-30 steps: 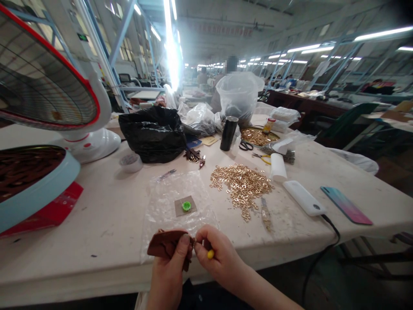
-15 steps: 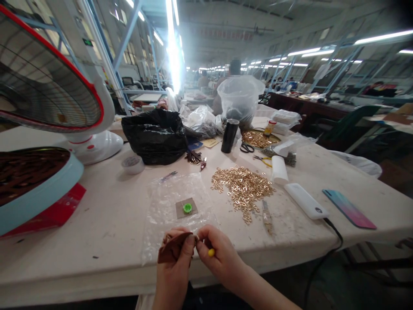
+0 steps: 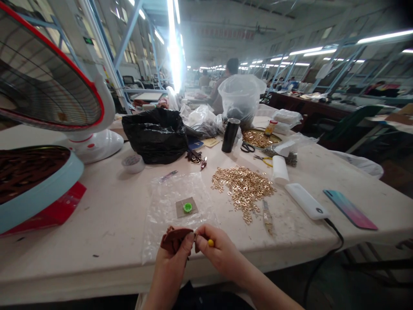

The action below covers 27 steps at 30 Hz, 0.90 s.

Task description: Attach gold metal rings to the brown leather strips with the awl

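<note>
My left hand (image 3: 174, 258) is closed on brown leather-like pieces (image 3: 176, 239) above the table's front edge. Close beside it, my right hand (image 3: 217, 249) is closed round a tool with a yellow end (image 3: 211, 243); the rest of the tool is hidden by the fingers. The fingertips of both hands nearly meet at the right edge of the brown pieces, and what lies between them is too small to make out. Just beyond the hands, a grey-brown square (image 3: 180, 209) with a green round item (image 3: 187, 208) lies on a clear plastic sheet (image 3: 161, 196).
Gold-coloured rings (image 3: 241, 185) are heaped right of the sheet. Farther right lie a white power bank (image 3: 306, 201) and a phone (image 3: 350, 209). A black bag (image 3: 155, 135), black cylinder (image 3: 230, 135) and scissors (image 3: 248, 147) stand or lie behind. At left are a fan (image 3: 93, 140) and a blue-rimmed tray (image 3: 41, 193).
The brown pieces have tilted and shifted slightly in my left hand. The yellow end in my right hand has moved up a little.
</note>
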Each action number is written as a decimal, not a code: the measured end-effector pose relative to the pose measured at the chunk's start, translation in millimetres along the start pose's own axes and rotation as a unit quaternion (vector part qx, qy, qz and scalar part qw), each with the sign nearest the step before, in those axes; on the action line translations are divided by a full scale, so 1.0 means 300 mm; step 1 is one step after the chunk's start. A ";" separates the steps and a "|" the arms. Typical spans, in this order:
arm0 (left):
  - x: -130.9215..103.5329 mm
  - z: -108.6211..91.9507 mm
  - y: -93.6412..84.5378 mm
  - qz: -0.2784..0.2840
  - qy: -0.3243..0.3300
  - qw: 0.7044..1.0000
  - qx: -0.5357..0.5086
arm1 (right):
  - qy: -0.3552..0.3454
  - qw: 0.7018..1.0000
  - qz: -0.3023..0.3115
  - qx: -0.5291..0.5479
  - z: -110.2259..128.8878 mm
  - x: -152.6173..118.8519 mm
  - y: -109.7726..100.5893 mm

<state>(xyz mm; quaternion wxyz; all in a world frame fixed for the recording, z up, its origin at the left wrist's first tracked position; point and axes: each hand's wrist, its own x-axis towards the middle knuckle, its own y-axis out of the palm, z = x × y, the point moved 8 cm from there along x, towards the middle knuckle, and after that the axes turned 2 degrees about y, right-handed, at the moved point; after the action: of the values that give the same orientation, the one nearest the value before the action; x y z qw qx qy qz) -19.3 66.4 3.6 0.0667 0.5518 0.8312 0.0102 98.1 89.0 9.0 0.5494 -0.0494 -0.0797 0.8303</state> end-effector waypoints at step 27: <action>0.005 0.096 -0.006 0.055 -0.139 0.988 0.045 | 0.007 1.000 -0.009 -0.008 -0.043 -0.005 -0.007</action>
<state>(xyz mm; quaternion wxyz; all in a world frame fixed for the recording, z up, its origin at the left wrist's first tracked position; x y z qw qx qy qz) -18.1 65.5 -25.3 0.1556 0.5949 0.7822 -0.1003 102.9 89.5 -3.3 0.5568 -0.0591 -0.0829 0.8244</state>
